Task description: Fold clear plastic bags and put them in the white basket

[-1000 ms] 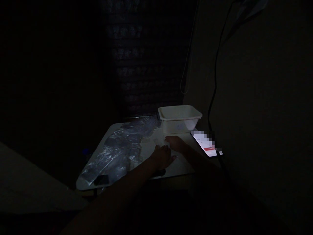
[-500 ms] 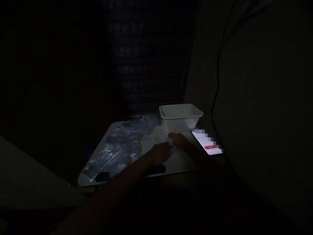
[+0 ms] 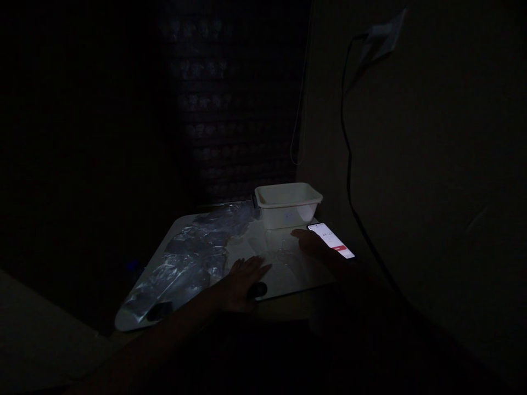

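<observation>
The room is very dark. My left hand (image 3: 244,278) rests on the white table (image 3: 284,280) near its front edge, fingers spread. Further right, my right hand (image 3: 307,241) is over the table beside the lit phone (image 3: 332,241); its fingers are mostly in shadow, and whether they hold anything is unclear. A thin clear plastic sheet (image 3: 288,253) lies flat between my hands. More crumpled clear plastic (image 3: 193,252) covers the left half of the table. Behind my hands stands a white plastic tub (image 3: 284,216).
A dark cable (image 3: 349,164) hangs down the right wall from a white outlet (image 3: 381,41). Behind the table is a dark slatted blind (image 3: 214,131) with a cord loop. Dark oval shapes (image 3: 160,311) sit along the table's front edge.
My hands have moved apart: the left one toward the front edge with its fingers spread, the right one closer to the phone. The view has shifted slightly, showing the outlet.
</observation>
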The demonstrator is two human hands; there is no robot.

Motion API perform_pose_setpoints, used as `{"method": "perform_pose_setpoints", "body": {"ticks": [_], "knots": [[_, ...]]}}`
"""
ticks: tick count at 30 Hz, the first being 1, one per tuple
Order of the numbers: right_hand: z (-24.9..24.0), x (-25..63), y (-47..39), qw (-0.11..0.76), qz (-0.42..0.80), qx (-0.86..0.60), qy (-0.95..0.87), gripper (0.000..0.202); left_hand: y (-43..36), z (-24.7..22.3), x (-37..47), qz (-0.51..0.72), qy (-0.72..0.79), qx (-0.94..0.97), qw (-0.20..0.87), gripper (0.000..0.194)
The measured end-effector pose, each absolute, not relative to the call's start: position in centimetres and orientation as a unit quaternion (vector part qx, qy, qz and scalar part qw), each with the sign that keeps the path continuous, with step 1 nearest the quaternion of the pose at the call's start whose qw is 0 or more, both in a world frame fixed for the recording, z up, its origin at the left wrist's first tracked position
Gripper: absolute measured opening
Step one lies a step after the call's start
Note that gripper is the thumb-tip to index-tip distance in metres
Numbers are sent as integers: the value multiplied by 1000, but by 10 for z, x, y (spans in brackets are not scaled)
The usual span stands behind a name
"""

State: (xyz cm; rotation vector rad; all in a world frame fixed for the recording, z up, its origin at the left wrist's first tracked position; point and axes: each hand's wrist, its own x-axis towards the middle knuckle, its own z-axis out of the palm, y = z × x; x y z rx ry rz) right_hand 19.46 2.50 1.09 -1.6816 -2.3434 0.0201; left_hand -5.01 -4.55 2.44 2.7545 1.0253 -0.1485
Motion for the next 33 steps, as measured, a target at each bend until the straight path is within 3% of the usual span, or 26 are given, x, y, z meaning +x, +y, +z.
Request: {"method": "perform_pose_setpoints", "body": {"ticks": [2, 7, 12, 16, 21, 27, 33], "knots": [[10, 196, 24, 139, 6, -575, -807, 42, -47, 18, -41, -35, 318, 944, 86, 77], [3, 204, 24, 203, 48, -548, -810, 39, -47, 16, -19, 44, 287, 951, 101, 34], [1, 208, 30, 289, 130, -524, -790, 29, -27, 23, -7, 173, 337, 894, 239, 32], [-1, 215, 34, 352, 354, -470, -728, 20, -6, 24, -5, 272, 435, 800, 310, 40], [-7, 223, 33, 369, 568, -410, -611, 31, 17, 24, -9, 359, 448, 732, 365, 37], [12, 212, 10, 323, 487, -464, -666, 26, 32, 17, -7, 394, 492, 651, 423, 36], [26, 195, -3, 334, 379, -509, -697, 23, 30, 20, -19, 376, 513, 607, 476, 44]]}}
